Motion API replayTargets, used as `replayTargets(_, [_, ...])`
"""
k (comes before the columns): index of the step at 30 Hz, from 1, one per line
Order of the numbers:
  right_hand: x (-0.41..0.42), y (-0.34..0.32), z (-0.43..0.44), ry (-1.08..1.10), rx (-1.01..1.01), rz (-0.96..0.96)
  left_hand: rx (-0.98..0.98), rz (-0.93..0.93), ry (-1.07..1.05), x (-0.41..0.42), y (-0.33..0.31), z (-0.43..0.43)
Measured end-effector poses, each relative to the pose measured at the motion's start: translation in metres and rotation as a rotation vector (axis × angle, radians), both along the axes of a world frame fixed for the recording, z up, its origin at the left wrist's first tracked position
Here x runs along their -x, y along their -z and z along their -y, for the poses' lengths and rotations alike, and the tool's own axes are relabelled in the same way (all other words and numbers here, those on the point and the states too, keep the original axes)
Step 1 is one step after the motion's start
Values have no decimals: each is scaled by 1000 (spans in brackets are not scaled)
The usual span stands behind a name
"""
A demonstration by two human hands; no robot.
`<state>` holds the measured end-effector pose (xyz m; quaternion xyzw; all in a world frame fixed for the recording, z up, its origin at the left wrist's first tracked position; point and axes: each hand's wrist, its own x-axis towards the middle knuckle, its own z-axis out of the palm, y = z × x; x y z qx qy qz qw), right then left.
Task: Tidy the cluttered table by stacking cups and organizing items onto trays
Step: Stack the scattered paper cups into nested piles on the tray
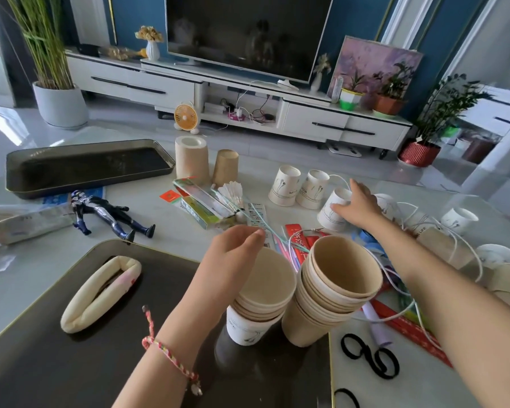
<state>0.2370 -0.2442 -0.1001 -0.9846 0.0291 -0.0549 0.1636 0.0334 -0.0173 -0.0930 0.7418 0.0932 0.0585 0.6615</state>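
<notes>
Stretched out to 1 o'clock with the right hand (pixel 357 207), fingers nearly straight and laid over an upside-down cup (pixel 331 216), touching it but not yet wrapped round it. Hovering with the left hand (pixel 233 248) at the rim of the white stack (pixel 256 316), fingers loosely curled and apart, gripping nothing. Could tip that cup, or knock it into its 2 neighbours (pixel 312 189) at 11 o'clock of it, if pushed rather than pinched. Could also snag the cord (pixel 395 307) looping under the right forearm and drag it against the brown stack (pixel 333 290), just beside the white one on the corner of the near tray (pixel 71 363); likely to topple both, tall and close as they stand. More cups (pixel 460 219) among the cord at 3 o'clock, so awkward to lift free; 2 brown ones (pixel 192 160) at 12. Elsewhere: far tray (pixel 86 166) at 10 o'clock, figure (pixel 109 213) at 9, shuttlecock (pixel 231 191) at 12, scissors (pixel 368 357) at 4, none across the reach.
</notes>
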Motion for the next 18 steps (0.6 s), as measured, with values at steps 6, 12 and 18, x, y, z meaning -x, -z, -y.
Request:
replayTargets(6, [-22,9,-6,-10,-8,-2,-10,5,13,2,-9,0])
replayTargets(12, [27,-24,-8,-91,-201,295,101,136,-67,4,-24,-6])
replayTargets(18, [156,-94,-11,-324,-593,675,100,375,-65,19,-45,0])
